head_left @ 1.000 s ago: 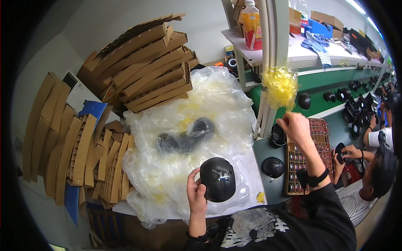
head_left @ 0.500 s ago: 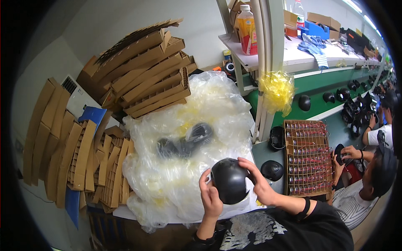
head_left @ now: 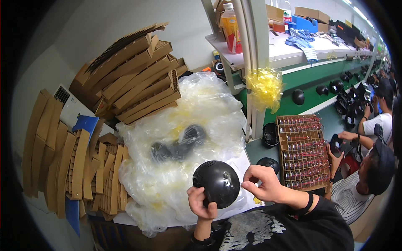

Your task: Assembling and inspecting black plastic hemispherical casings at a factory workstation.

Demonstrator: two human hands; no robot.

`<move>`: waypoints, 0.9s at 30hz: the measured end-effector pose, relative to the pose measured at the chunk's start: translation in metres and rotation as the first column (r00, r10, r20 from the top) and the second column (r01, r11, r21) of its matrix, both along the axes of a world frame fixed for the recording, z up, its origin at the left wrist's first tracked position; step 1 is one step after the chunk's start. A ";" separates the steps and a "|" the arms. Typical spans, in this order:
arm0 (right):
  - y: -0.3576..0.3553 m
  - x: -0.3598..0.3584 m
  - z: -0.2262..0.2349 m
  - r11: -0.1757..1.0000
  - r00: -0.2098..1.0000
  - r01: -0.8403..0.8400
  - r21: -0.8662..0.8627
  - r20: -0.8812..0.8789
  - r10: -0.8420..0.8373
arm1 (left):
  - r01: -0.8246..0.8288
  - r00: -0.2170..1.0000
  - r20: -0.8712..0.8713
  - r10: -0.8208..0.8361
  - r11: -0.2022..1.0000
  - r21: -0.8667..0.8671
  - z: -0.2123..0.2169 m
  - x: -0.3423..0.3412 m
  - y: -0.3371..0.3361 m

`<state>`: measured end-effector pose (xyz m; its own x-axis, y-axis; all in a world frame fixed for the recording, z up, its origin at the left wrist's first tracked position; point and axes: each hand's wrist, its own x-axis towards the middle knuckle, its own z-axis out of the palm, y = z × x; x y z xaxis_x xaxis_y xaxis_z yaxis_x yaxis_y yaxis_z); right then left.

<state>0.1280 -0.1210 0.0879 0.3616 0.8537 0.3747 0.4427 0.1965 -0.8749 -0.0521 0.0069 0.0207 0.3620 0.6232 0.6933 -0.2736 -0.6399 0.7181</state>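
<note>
Head view: crumpled clear plastic bags (head_left: pixel 150 184) are crowding the white surface (head_left: pixel 242 165) beyond the glossy black plastic dome (head_left: pixel 220 182). Left hand's (head_left: pixel 201 204) grip is pinching its lower-left edge; right hand (head_left: pixel 266 184) is curling just beside, can't tell if it's pinching anything. Rounded side's facing up, too round for picking a long axis. Brown cardboard grid tray's (head_left: pixel 281 157) holding red-wired parts (head_left: pixel 302 158).

The left grip (head_left: pixel 202 206) curls upward while the right grip (head_left: pixel 267 184) bends loosely toward it.
</note>
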 end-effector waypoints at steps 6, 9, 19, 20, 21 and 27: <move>0.013 -0.001 0.019 0.985 0.975 0.041 -0.168 0.221 -0.002 | -0.155 0.980 -0.064 0.188 0.927 0.341 -0.012 -0.005 -0.007; 0.015 -0.003 0.018 0.987 0.959 0.070 -0.145 0.283 -0.027 | -0.095 0.959 -0.180 0.217 0.850 0.518 -0.018 -0.016 0.000; 0.017 -0.006 -0.006 0.997 0.956 -0.072 0.019 0.285 0.063 | 0.045 0.966 -0.203 -0.162 0.874 -0.483 -0.008 0.039 -0.014; 0.012 -0.017 -0.012 0.962 0.932 -0.268 0.043 0.266 0.247 | -0.072 0.871 -0.484 -0.087 0.951 -0.300 -0.018 0.040 -0.006; 0.005 -0.029 0.009 0.902 0.813 -0.426 0.068 0.467 0.349 | -0.076 0.886 -0.461 -0.045 0.968 -0.240 -0.029 0.043 -0.002; 0.000 0.039 0.026 0.975 0.929 0.049 0.216 0.348 -0.124 | 0.163 0.987 0.085 -0.139 0.881 -0.443 -0.014 0.034 -0.007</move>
<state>0.1670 -0.1210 0.1142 0.2412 0.7190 0.6518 0.7410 0.2972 -0.6021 -0.0185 -0.0002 0.0066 0.4495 0.8117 0.3730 -0.3832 -0.2019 0.9013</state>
